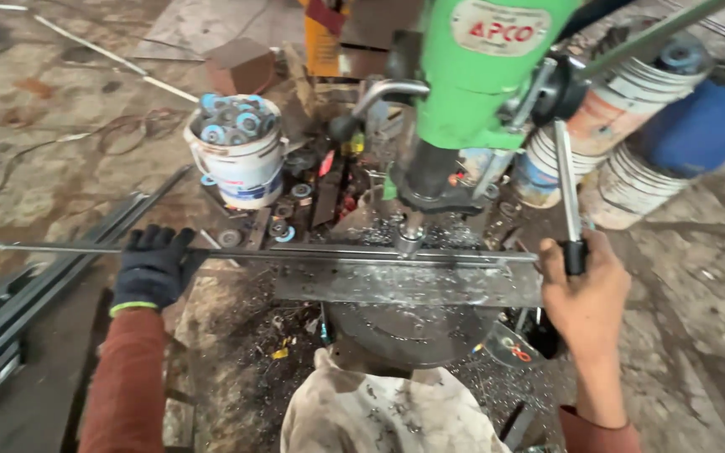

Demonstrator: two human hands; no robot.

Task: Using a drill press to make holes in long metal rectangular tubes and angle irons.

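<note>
We have the left hand (154, 267), in a dark glove, wrapped around the long steel bar (295, 252) near its left end. The bar lies flat across the flat plate (404, 285) on the round drill table (409, 331), directly under the chuck (410, 239) of the green drill press (480, 75). Our bare right hand (585, 294) is closed on the black grip of the feed lever (568, 193). A white bucket (241, 164) of blue-capped parts sits far left.
</note>
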